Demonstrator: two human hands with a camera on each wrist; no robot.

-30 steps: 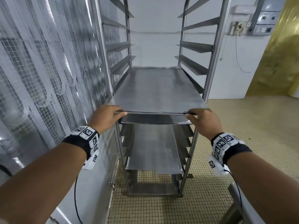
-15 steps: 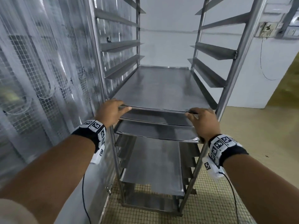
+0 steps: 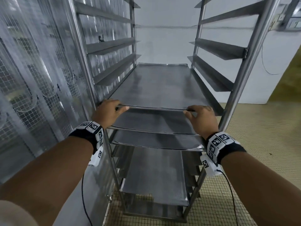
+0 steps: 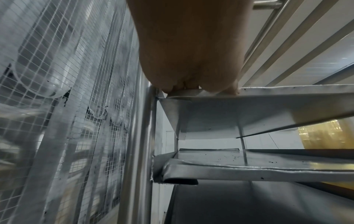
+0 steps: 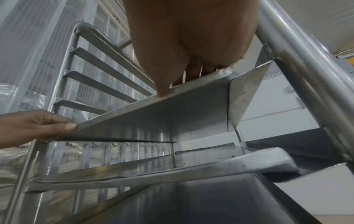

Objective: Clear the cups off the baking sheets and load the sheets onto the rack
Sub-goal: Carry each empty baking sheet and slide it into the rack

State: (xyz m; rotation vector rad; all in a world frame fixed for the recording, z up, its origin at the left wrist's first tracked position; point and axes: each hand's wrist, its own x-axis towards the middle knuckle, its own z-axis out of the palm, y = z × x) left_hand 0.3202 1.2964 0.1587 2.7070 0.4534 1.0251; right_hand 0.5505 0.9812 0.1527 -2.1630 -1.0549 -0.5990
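A bare steel baking sheet (image 3: 156, 85) lies on a middle pair of runners in the tall steel rack (image 3: 239, 75), slid almost fully in. My left hand (image 3: 110, 110) grips its near left corner, fingers curled over the rim and thumb along the front edge. At the near right corner my right hand (image 3: 200, 116) holds the rim the same way. The left wrist view shows my left hand (image 4: 191, 84) at the sheet's rim (image 4: 287, 91) beside the rack post (image 4: 141, 136). From below, my right hand (image 5: 191, 72) and left hand (image 5: 47, 125) clasp the sheet (image 5: 162, 118). No cups are in view.
Three more sheets sit on lower runners: one (image 3: 154, 126) just beneath, another (image 3: 156, 141) under it, and a third (image 3: 154, 173) lower down. The upper runners (image 3: 114, 44) carry nothing. A mesh wall with plastic strips (image 3: 32, 79) stands close on the left. Tiled floor (image 3: 260, 144) lies to the right.
Both hands have pushed the sheet deeper into the rack, and the view has moved closer. The grip on the near edge is unchanged.
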